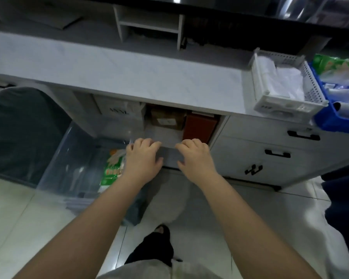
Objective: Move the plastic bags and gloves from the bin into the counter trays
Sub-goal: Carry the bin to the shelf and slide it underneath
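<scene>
A clear plastic bin stands on the floor under the counter edge, left of centre. Inside it lies a green and white pack of gloves. Both hands grip a grey flat edge at the bin's right end. My left hand curls its fingers over that edge, and my right hand does the same just beside it. On the counter at the right sit a white perforated tray holding clear plastic bags and a blue tray with more packs.
The pale counter top runs across the view. Below it are a brown box, a red box and white drawers with black handles. A dark chair stands at the left. My black shoe is on the tiled floor.
</scene>
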`<state>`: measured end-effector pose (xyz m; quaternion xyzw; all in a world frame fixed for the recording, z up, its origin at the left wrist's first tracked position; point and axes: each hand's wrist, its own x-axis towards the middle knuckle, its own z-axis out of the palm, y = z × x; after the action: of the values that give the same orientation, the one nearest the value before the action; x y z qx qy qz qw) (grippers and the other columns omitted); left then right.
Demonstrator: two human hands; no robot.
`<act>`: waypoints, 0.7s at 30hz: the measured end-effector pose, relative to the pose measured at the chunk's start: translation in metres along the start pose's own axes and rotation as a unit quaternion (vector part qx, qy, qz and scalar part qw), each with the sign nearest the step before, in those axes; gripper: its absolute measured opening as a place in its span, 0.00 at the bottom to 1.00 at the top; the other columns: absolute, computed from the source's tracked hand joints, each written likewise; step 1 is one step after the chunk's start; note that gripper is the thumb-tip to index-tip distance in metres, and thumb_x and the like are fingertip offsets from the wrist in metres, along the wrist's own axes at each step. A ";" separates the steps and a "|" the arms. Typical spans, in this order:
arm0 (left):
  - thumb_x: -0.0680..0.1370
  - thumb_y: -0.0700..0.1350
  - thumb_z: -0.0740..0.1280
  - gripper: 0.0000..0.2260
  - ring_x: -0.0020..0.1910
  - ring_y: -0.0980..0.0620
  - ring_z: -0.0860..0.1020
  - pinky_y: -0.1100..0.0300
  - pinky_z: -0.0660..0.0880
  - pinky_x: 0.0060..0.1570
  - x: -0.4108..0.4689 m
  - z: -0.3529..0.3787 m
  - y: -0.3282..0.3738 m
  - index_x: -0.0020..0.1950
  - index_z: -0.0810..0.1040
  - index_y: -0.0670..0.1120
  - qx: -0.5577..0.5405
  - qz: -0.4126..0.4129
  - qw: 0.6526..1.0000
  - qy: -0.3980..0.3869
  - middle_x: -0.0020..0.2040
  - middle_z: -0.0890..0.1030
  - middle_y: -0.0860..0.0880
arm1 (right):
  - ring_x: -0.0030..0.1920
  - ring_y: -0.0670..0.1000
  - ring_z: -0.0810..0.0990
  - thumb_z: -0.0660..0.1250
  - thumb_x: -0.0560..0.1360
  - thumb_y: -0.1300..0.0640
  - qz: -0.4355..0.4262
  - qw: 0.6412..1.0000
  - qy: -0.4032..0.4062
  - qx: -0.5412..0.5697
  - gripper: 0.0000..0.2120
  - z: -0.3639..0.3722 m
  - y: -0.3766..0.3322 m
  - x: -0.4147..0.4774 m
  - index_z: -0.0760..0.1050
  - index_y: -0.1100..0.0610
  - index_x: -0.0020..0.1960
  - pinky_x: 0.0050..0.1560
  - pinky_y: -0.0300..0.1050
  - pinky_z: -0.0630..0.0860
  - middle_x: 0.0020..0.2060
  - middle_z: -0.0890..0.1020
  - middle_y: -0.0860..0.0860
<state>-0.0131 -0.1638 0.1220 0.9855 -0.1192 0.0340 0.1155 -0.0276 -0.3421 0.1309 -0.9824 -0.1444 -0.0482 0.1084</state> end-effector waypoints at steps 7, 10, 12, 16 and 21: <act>0.74 0.47 0.66 0.20 0.63 0.42 0.68 0.45 0.66 0.59 -0.049 0.022 -0.056 0.66 0.72 0.52 -0.069 -0.068 0.994 -0.050 0.63 0.75 0.47 | 0.59 0.58 0.71 0.67 0.72 0.56 -0.020 0.998 -0.059 0.006 0.22 0.052 -0.084 -0.026 0.71 0.53 0.65 0.56 0.53 0.65 0.58 0.76 0.53; 0.74 0.47 0.66 0.21 0.64 0.42 0.67 0.45 0.66 0.58 -0.055 0.031 -0.103 0.67 0.71 0.52 -0.065 -0.075 0.992 -0.072 0.64 0.74 0.47 | 0.59 0.57 0.71 0.68 0.72 0.55 0.005 0.998 -0.061 0.028 0.22 0.081 -0.117 -0.012 0.72 0.53 0.65 0.57 0.53 0.65 0.58 0.76 0.52; 0.74 0.47 0.66 0.21 0.63 0.43 0.68 0.46 0.66 0.58 -0.058 0.035 -0.144 0.67 0.71 0.52 -0.054 -0.078 0.991 -0.091 0.64 0.74 0.47 | 0.59 0.56 0.71 0.68 0.72 0.56 0.042 0.996 -0.067 0.051 0.21 0.105 -0.140 0.001 0.72 0.52 0.65 0.58 0.52 0.65 0.58 0.76 0.51; 0.74 0.48 0.67 0.24 0.65 0.44 0.67 0.46 0.66 0.60 -0.072 0.053 -0.235 0.69 0.69 0.52 -0.047 -0.099 0.981 -0.162 0.67 0.71 0.46 | 0.58 0.56 0.73 0.67 0.75 0.55 0.151 0.969 -0.099 0.166 0.16 0.166 -0.190 0.027 0.75 0.54 0.62 0.56 0.52 0.70 0.56 0.79 0.52; 0.72 0.44 0.69 0.29 0.67 0.39 0.64 0.44 0.68 0.61 -0.083 0.083 -0.339 0.72 0.64 0.50 -0.069 -0.181 0.953 -0.232 0.72 0.64 0.41 | 0.64 0.56 0.71 0.70 0.73 0.58 0.387 0.853 -0.101 0.336 0.25 0.242 -0.224 0.048 0.68 0.56 0.68 0.63 0.54 0.71 0.64 0.72 0.56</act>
<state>-0.0076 0.1559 -0.0408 0.9609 0.0358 -0.2258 0.1562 -0.0322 -0.0641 -0.0536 -0.8619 0.2297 0.1482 0.4270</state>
